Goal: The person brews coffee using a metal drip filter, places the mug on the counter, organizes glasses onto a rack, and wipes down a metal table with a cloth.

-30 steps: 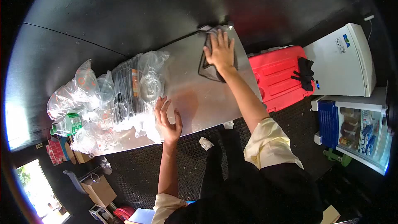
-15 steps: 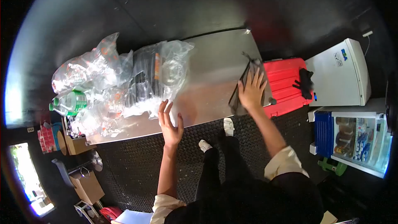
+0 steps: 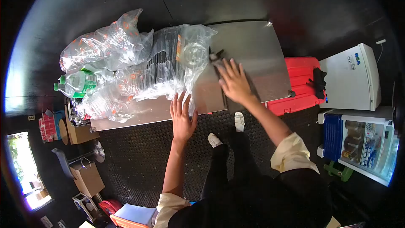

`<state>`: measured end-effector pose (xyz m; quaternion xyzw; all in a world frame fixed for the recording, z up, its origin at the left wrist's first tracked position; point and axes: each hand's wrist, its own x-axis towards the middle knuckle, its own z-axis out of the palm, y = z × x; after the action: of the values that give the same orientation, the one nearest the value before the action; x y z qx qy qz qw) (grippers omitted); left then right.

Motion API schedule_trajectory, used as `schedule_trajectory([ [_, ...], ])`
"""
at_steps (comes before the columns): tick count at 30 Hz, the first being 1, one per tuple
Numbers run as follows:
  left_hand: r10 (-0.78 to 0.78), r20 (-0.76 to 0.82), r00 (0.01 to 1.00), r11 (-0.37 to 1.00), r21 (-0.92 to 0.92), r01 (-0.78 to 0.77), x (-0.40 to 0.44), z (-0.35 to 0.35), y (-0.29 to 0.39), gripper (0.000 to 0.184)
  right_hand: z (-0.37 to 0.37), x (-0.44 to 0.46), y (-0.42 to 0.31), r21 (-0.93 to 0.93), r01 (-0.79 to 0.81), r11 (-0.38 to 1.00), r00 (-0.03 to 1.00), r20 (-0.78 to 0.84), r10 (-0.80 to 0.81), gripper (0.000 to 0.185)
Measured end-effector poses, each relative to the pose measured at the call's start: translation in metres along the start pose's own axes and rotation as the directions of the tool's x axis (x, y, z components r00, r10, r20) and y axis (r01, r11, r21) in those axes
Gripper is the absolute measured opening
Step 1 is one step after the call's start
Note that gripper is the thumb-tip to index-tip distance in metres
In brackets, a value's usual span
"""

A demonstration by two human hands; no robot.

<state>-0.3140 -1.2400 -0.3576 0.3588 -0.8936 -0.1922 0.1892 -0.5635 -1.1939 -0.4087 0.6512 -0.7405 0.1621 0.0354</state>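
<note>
My right hand (image 3: 237,85) lies flat with spread fingers over a thin dark pouch-like cloth (image 3: 216,56) on the metal table (image 3: 259,55). The cloth is blurred and partly under the hand, its bunched end showing past the fingertips. At the table's front edge, my left hand (image 3: 182,120) is open, fingers stretched out at the lower end of a clear plastic bag (image 3: 196,50). Whether the fingers press on the bag I cannot tell. Stacked black items (image 3: 164,55) sit inside or beneath this plastic, beside an orange strip.
Left on the table are another clear bag with orange print (image 3: 101,44), clear bottles with green labels (image 3: 82,82) and more clear plastic (image 3: 105,101). A red case (image 3: 301,76), white fridge (image 3: 350,78) and glass-lidded cooler (image 3: 367,143) stand at right. Cardboard boxes (image 3: 88,179) stand lower left.
My right hand has slid the dark cloth leftward across the table, toward the plastic bags. My left hand has come up against the bag's lower end. The view has shifted slightly.
</note>
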Motion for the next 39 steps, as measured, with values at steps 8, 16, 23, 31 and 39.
schedule_trajectory([
  [8,-0.004,0.048,0.999,0.990,0.143,-0.003,0.001,0.019,-0.014,0.057,-0.005,-0.060,-0.078,0.247,0.311,0.918,0.917,0.176,-0.358,0.049],
  [16,-0.067,-0.035,0.997,0.996,0.053,0.069,0.002,0.018,0.001,0.055,-0.041,-0.098,0.090,-0.053,-0.506,0.861,0.860,-0.108,0.499,0.055],
  [23,-0.060,-0.253,0.966,0.994,-0.106,0.034,0.013,0.031,0.038,0.048,-0.044,-0.054,-0.012,0.014,-0.174,0.985,0.958,0.234,0.166,0.051],
  [31,-0.023,-0.277,0.960,1.000,0.011,0.028,0.040,0.036,0.059,0.045,0.037,0.080,0.063,0.041,-0.229,0.973,0.946,-0.226,0.232,0.049],
  [39,-0.058,-0.274,0.960,0.998,-0.028,0.052,0.042,0.033,0.056,0.046,0.028,0.088,0.161,-0.092,-0.577,0.812,0.770,-0.394,0.502,0.053],
])
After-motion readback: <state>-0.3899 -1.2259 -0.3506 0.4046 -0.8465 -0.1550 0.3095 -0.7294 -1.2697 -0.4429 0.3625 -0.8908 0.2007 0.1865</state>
